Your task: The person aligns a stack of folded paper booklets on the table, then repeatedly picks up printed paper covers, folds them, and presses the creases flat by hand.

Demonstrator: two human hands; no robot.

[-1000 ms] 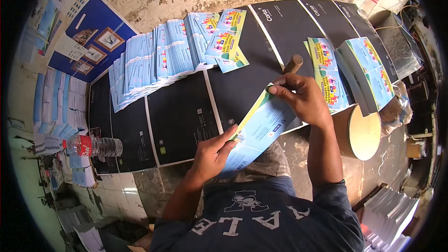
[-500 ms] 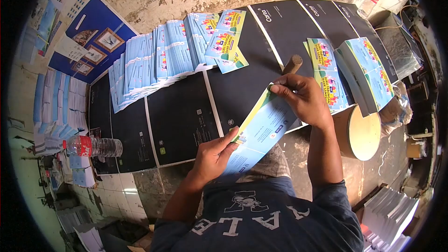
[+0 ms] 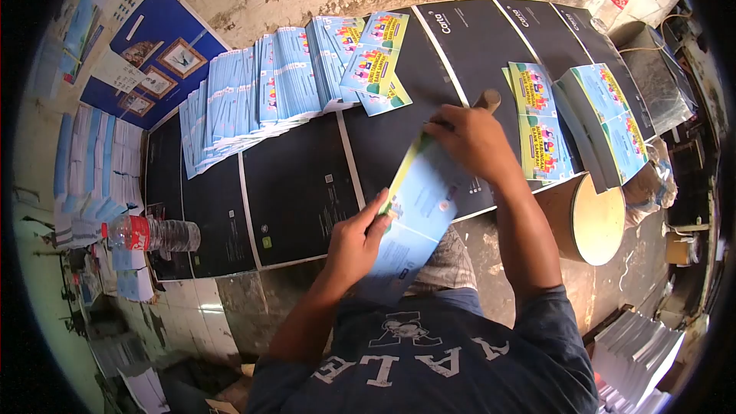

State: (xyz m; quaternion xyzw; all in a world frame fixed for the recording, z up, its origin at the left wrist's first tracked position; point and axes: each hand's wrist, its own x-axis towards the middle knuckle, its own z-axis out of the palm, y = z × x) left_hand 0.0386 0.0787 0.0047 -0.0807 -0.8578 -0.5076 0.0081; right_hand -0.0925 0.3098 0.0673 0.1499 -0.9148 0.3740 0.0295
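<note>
A light-blue printed booklet [image 3: 422, 218] with a yellow-green edge slants above the front of the black table and over my lap. My left hand [image 3: 356, 244] grips its left edge, thumb on top. My right hand [image 3: 468, 138] is closed at its far upper corner, fingers bent; part of that corner is hidden beneath them. Just past my right hand, a short brown cylindrical stick [image 3: 489, 99] shows its round end. To the right lies a small pile of colourful booklets [image 3: 537, 123], and beside it a thicker stack [image 3: 609, 119].
Fanned rows of booklets [image 3: 261, 92] cover the table's back left, with loose ones [image 3: 376, 54] at their right end. A water bottle [image 3: 153, 234] lies near the left edge. A round drum-like container [image 3: 598, 218] stands by the right front edge. The black table covering [image 3: 299, 184] has white strips.
My right hand has moved left and slightly up along the booklet's far end, now nearer the stick. The booklet has tilted more upright in view. My left hand has barely shifted.
</note>
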